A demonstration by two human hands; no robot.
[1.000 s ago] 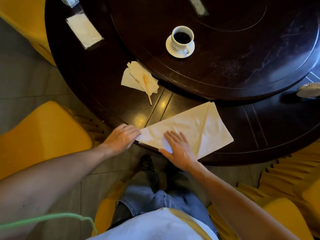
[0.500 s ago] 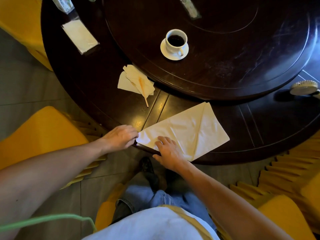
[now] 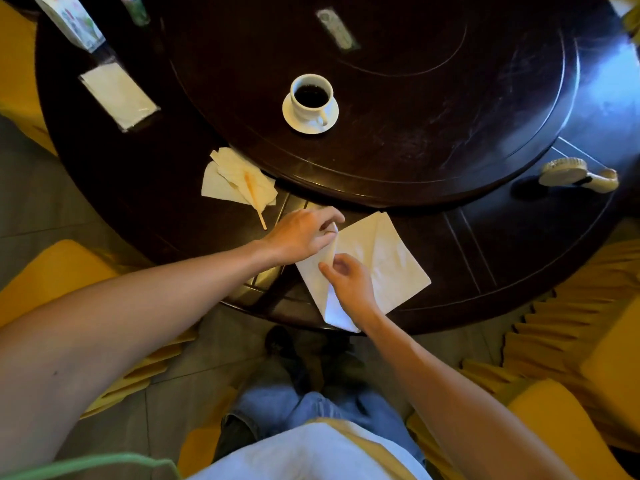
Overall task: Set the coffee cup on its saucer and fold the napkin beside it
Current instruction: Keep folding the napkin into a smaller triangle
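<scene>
A white coffee cup (image 3: 311, 97) full of dark coffee stands on its white saucer (image 3: 290, 118) on the dark turntable (image 3: 415, 140). Nearer me, a cream napkin (image 3: 388, 258) lies on the outer ring of the table, its near corner hanging over the edge. My left hand (image 3: 301, 233) pinches the napkin's left corner, lifted and carried over the cloth. My right hand (image 3: 349, 284) presses fingertips on the napkin's near part, holding the fold line.
Crumpled paper napkins with a wooden stick (image 3: 239, 180) lie left of the hands. A wrapped tissue pack (image 3: 119, 95) sits at far left, a brush (image 3: 578, 174) at right. Yellow chairs (image 3: 48, 271) surround the table edge (image 3: 277, 306). My legs are below.
My left hand has taken the napkin's left corner and carried it up and right over the cloth. My right hand shifted from a flat palm to fingertips on the fold. The view moved closer.
</scene>
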